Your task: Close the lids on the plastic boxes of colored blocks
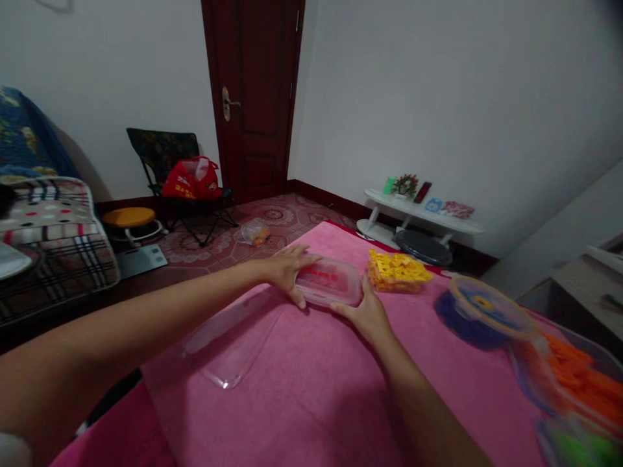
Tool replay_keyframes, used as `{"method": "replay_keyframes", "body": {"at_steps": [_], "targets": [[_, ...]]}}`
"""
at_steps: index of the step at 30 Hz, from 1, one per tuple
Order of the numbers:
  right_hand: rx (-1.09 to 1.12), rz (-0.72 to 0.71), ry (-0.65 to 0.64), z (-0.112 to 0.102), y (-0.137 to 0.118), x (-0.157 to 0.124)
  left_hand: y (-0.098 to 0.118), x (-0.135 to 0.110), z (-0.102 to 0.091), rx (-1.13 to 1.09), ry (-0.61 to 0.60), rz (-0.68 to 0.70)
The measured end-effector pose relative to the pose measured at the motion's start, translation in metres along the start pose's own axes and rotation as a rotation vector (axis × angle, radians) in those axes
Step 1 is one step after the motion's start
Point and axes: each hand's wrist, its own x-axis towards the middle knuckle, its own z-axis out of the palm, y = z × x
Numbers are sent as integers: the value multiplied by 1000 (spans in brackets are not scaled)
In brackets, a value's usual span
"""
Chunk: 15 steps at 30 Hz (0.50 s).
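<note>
A small rectangular clear plastic container [324,283] with something red visible through it lies on the pink cloth between my two hands. My left hand [291,271] grips its left end, fingers spread along the far side and thumb at the near corner. Around the right end curls my right hand [363,314], its thumb along the near edge. What the red part is exactly, I cannot make out. Closer to me on the left lies a larger clear plastic tray or lid [225,383]. Just beyond my right hand stands a clear box of yellow pieces [398,271].
A pink cloth [311,389] covers the table. Along its right side stand a round tub with dark blue contents [472,316], a container of orange pieces [579,376] and one with green pieces [584,447]. A low white shelf [418,211] stands by the wall.
</note>
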Motion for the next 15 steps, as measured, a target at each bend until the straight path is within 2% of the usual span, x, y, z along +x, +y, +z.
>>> {"method": "replay_keyframes", "body": {"at_steps": [3,9,15], "targets": [[133,13,23,7,1,-8,-7,-5,13,-127,11,-97],[399,16,59,17,1,-11,-19,-6,35,-247,137,-39],[476,50,123,30,7,-13,-20,-4,43,-322,208,-43]]}}
